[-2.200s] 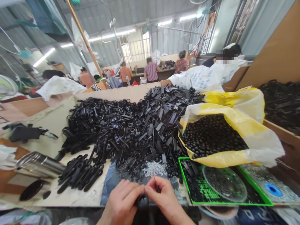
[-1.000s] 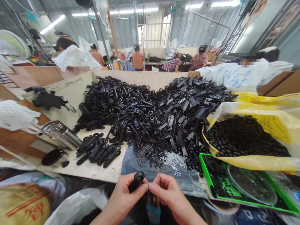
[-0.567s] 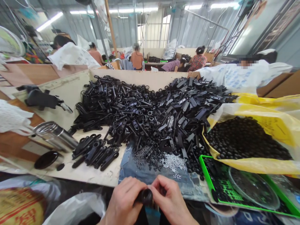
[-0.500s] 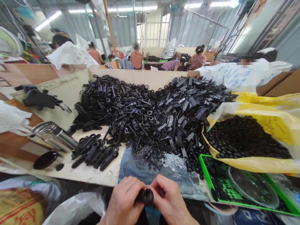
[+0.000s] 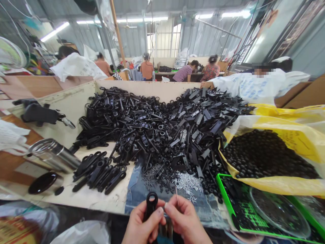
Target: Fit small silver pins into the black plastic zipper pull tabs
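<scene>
Low in the middle of the head view, my left hand (image 5: 146,225) is closed around a black plastic part with a ring end (image 5: 151,200), ring upward. My right hand (image 5: 186,218) pinches a thin, needle-like rod (image 5: 177,193) pointing up; its lower end is hidden in the fingers. The fingertips of both hands nearly meet. Just beyond them, on a blue cloth (image 5: 137,196), lie small silver pins (image 5: 188,183) and small dark pieces (image 5: 152,174). Several finished-looking black ring-ended parts (image 5: 101,171) lie in a row to the left.
A large heap of black parts (image 5: 162,125) fills the walled bench. At right are a yellow-white bag of black balls (image 5: 269,154) and a green tray (image 5: 228,200) holding a clear lid. A steel flask (image 5: 54,154) lies at left beside a clamp-like black tool (image 5: 40,113). Other people sit further back.
My left hand has turned the black part so its ring end stands up. My right hand has drawn slightly away, and the thin rod now shows in it. The view has shifted slightly.
</scene>
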{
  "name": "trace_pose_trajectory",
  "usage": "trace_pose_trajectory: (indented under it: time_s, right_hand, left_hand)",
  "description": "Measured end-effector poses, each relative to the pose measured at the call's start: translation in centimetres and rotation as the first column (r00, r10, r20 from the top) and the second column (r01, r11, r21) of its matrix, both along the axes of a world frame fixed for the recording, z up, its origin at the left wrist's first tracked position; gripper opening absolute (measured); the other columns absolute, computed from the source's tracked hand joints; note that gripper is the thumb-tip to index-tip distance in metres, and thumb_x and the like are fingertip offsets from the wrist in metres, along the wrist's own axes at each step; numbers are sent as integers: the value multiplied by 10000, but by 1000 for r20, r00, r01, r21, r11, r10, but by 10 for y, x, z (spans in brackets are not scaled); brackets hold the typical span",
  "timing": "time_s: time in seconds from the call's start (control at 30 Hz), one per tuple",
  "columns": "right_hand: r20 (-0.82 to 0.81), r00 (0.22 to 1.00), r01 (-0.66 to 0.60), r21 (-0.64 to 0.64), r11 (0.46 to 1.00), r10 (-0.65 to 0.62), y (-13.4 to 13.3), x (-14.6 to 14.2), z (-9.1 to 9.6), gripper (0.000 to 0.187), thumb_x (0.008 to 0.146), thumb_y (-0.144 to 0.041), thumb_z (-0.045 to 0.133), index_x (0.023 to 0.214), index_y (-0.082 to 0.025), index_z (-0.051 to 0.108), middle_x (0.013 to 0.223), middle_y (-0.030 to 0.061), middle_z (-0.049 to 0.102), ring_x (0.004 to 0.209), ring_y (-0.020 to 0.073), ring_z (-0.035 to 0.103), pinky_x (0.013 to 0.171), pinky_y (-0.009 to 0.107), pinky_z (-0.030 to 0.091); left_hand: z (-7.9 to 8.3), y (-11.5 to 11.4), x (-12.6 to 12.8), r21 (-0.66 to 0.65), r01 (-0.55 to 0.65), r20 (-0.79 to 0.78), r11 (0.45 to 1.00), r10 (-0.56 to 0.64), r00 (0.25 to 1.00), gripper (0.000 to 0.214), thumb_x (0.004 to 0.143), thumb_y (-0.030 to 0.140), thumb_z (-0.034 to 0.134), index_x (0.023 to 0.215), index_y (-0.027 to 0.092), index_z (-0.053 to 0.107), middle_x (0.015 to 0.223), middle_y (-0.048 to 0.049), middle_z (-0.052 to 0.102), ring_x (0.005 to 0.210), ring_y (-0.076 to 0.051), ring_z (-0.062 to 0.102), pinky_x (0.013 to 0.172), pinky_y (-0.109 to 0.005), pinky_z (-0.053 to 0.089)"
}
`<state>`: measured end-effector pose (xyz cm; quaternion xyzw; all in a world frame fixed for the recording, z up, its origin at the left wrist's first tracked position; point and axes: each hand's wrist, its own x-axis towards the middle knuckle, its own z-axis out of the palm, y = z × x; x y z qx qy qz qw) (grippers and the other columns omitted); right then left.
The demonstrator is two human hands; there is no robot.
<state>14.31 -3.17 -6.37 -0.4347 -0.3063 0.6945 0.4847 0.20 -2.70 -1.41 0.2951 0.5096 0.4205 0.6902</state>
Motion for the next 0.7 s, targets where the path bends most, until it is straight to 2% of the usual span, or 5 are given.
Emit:
trace_pose_trajectory:
  time_s: [0.33, 0.47, 0.53, 0.7]
  right_hand:
    - [-84, 996, -13, -18, 1000, 12, -3, -4, -17, 628, 676, -711, 818, 674, -214, 434, 466, -98, 458, 373, 17, 257, 375, 165, 168]
    - [-90, 996, -20, -1, 1000, 20, -3, -3, -18, 614, 664, -667, 852, 661, -210, 442, 454, -98, 458, 374, 17, 272, 377, 161, 183]
    - [-118, 991, -64, 0, 998, 63, -4, -2, -16, 612, 646, -644, 873, 654, -214, 439, 437, -103, 456, 349, 11, 257, 357, 160, 175]
    - [-283, 951, -138, -23, 990, 126, -8, -2, -7, 627, 614, -602, 913, 643, -219, 417, 404, -134, 413, 309, -13, 191, 327, 150, 133]
  left_hand:
    - [-2, 4, 6, -62, 2, 24, 998, 0, 1000, 639, 484, 661, 915, 754, 131, 684, 482, 16, 625, 311, 3, 376, 361, -124, 212]
    - [4, 6, 4, -85, 61, 44, 994, -58, 997, 536, 542, 545, 933, 739, 150, 629, 458, 37, 594, 305, -8, 369, 364, -138, 204]
    - [9, 7, 1, -127, 122, 89, 984, -111, 990, 460, 571, 456, 923, 727, 166, 601, 433, 58, 561, 307, -13, 353, 373, -149, 207]
    - [19, 10, -4, -268, 262, 248, 927, -197, 949, 342, 602, 298, 874, 725, 185, 576, 409, 77, 513, 332, -20, 320, 404, -175, 196]
